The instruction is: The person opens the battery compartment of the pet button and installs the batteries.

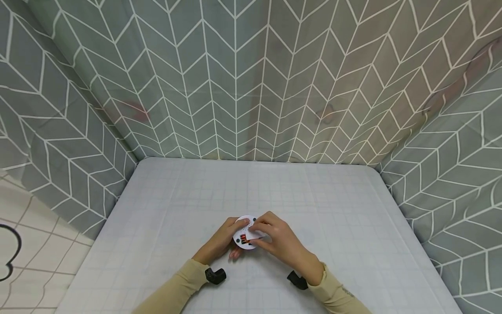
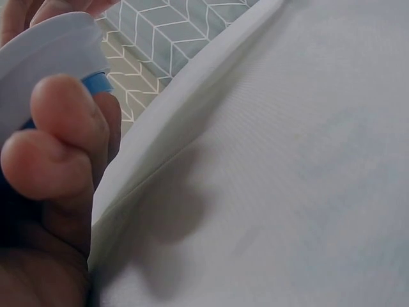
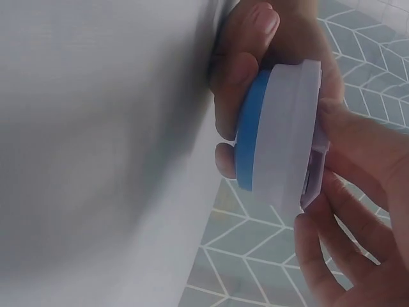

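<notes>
A round white device [image 1: 239, 234] with a blue base [image 3: 251, 137] is held above the table, its flat back turned up. An open compartment [image 1: 244, 239] in that back shows red and dark parts, perhaps batteries. My left hand [image 1: 220, 239] grips the device from the left, thumb on the back and fingers underneath. My right hand [image 1: 281, 241] pinches a small white cover [image 1: 254, 235] at the compartment. In the right wrist view the cover [image 3: 314, 178] stands tilted against the back of the white body [image 3: 281, 131]. Fingers partly hide the compartment.
A white cloth with faint grid lines covers the table [image 1: 188, 192]. Grey curtains [image 1: 251, 87] with a white chevron pattern hang behind and at both sides. Black wrist mounts [image 1: 215, 276] sit at both wrists. Pale tiled floor [image 1: 35, 257] shows at the left.
</notes>
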The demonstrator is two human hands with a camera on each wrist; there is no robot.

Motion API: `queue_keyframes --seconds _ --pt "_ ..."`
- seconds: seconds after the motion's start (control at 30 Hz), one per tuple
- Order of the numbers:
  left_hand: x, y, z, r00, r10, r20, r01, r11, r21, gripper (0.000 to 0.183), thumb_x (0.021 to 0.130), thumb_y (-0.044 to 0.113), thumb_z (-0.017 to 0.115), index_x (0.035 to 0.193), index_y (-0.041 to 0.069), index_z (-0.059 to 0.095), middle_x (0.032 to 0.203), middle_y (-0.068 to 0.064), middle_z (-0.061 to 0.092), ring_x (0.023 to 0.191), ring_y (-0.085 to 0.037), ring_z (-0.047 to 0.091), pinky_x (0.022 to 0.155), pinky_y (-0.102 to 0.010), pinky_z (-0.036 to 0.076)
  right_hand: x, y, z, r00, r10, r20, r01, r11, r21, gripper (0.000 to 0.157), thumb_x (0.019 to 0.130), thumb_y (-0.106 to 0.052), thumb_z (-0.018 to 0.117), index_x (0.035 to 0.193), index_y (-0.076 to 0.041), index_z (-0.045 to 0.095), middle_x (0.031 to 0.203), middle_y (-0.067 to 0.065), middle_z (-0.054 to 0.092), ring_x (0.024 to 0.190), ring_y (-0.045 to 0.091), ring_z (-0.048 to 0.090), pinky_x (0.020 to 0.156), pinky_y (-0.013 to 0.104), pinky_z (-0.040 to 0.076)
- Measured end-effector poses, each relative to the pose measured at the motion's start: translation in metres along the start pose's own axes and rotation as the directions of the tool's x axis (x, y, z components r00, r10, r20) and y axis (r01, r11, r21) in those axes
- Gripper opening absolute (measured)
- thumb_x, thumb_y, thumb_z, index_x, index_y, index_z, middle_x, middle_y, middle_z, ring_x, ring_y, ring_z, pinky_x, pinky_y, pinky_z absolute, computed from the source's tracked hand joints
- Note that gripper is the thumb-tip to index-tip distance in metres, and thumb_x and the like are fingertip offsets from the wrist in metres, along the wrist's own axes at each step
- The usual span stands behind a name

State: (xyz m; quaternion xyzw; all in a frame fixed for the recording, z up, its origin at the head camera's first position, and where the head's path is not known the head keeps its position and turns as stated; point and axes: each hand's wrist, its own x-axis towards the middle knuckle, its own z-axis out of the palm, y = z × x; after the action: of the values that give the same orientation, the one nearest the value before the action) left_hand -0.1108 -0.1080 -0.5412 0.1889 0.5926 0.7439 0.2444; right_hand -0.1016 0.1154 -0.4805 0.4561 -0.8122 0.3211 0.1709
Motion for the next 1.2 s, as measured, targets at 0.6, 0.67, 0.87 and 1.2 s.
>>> queue_keyframes --seconds 0.6,0.67,0.87,1.2 --pt "0.002 0.001 0.0 1.0 -0.011 -0.02 0.011 0.999 0.03 0.055 0.115 0.037 0.04 0.091 -0.004 0.067 0.051 -0.01 0.059 0.033 -0.014 0.053 0.031 -0.031 0.044 0.001 -0.004 0.008 0.996 -0.084 -0.038 0.085 0.995 0.043 0.032 0.077 -0.02 0.095 0.104 -0.012 0.08 0.108 0.002 0.071 0.1 0.014 0.065 0.085 0.021 0.057" --pt "0.001 0.0 0.0 1.0 -0.01 -0.023 0.011 0.999 0.03 0.055 0.115 0.037 0.04 0.09 -0.004 0.067 0.051 -0.011 0.058 0.033 -0.014 0.053 0.03 -0.032 0.044 0.001 -0.004 0.01 0.996 -0.079 -0.039 0.081 0.995 0.053 0.032 0.078 -0.02 0.094 0.105 -0.012 0.08 0.108 0.001 0.071 0.101 0.014 0.065 0.086 0.021 0.057" --pt "0.001 0.001 -0.001 1.0 -0.01 -0.021 0.01 1.0 0.028 0.053 0.115 0.038 0.04 0.091 -0.002 0.067 0.051 -0.009 0.059 0.033 -0.014 0.053 0.029 -0.033 0.043 0.003 -0.005 0.013 0.997 0.059 -0.052 -0.055 0.996 0.066 0.045 0.072 -0.026 0.098 0.106 -0.01 0.074 0.108 0.001 0.067 0.104 0.015 0.061 0.089 0.024 0.055" --pt "0.0 0.001 -0.002 1.0 -0.029 -0.013 0.029 0.999 0.015 0.042 0.113 0.031 0.044 0.097 -0.003 0.063 0.053 -0.004 0.063 0.033 -0.013 0.052 0.03 -0.03 0.042 -0.001 -0.002 0.016 0.9 0.406 0.157 -0.429 0.888 0.164 0.077 0.076 -0.037 0.096 0.139 -0.012 0.061 0.127 0.002 0.067 0.107 0.016 0.064 0.086 0.031 0.054"
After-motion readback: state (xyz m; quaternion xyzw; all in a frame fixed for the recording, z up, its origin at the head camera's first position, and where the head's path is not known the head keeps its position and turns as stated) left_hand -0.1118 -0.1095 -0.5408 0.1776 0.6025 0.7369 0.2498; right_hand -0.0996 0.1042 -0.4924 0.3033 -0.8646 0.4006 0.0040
